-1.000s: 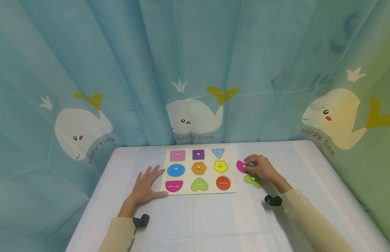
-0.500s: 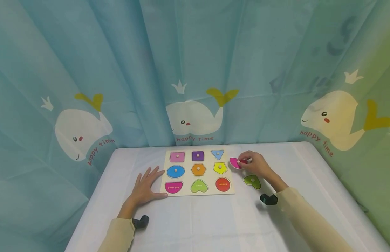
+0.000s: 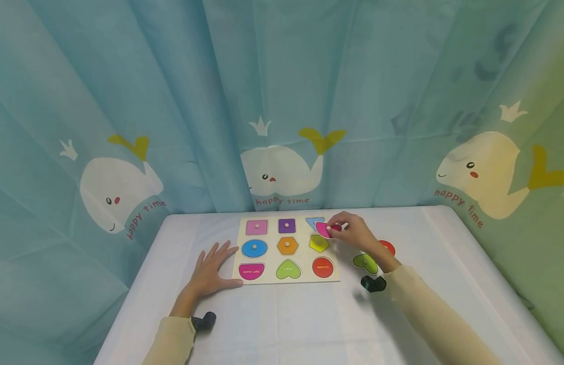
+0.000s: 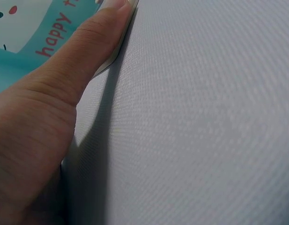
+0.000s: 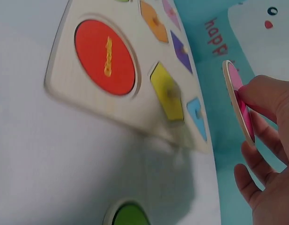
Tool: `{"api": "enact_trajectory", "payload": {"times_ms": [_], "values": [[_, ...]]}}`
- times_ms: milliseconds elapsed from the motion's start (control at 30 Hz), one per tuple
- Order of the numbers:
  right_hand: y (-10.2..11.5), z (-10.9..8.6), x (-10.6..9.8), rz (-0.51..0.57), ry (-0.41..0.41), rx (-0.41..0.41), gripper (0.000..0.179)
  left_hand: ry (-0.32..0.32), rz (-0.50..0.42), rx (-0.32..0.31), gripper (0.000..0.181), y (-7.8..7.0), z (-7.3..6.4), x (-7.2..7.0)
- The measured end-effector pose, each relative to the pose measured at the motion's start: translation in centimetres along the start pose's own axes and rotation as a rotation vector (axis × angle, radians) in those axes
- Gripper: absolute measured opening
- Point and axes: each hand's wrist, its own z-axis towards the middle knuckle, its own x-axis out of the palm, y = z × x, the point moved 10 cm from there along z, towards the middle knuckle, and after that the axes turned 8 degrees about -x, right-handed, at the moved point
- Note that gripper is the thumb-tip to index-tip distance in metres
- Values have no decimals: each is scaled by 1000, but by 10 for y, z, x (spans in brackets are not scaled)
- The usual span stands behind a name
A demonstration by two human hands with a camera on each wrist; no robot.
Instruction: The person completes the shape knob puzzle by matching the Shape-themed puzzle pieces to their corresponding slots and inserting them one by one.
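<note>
My right hand [image 3: 354, 232] pinches a magenta half-round puzzle piece [image 3: 321, 230] by its knob, holding it raised over the right side of the wooden shape board [image 3: 305, 268]. In the right wrist view the half-round is tilted edge-on between thumb and fingers. My left hand [image 3: 211, 271] lies with fingers spread at the board's left edge; in the left wrist view its thumb [image 4: 83, 51] touches the board's edge. The front row shows bare half-round [image 3: 252, 271], heart [image 3: 288, 269] and circle [image 3: 323, 267] recesses. Knobbed pieces, such as the yellow pentagon [image 3: 318, 243], fill the other places.
Right of the board lie a green heart piece [image 3: 365, 263] and a red piece [image 3: 387, 247] partly hidden by my right wrist. A white cloth covers the table [image 3: 282, 324]. A blue curtain [image 3: 377, 167] with whale prints hangs behind.
My right hand has lifted the half-round from the table and carried it left, over the board. The red piece has come into sight behind the wrist. My left hand stays in place.
</note>
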Motion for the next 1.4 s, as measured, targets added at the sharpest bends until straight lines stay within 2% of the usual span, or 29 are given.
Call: {"api": "enact_trajectory", "payload": {"times_ms": [133,467,600,767,933,1167,1400], "values": [[12,8,8,10,14,-11,7,-7,1,6,100,-1,0,-1],[32,22,39,30,72,21,8,-6,2,4,101,1,0,0],[44,27,49,41,74,-20,9,-6,4,0,101,1,0,0],[63,31,61,85,71,-112,9,-7,5,0,100,0,0,0],[73,34,79,112,91,-154,9,-6,10,1,100,0,0,-1],[78,35,111,174,126,-98,10,-42,-9,25,100,-5,-3,-5],[86,31,138,214,149,-69,7,16,19,-22,102,0,0,-1]]}}
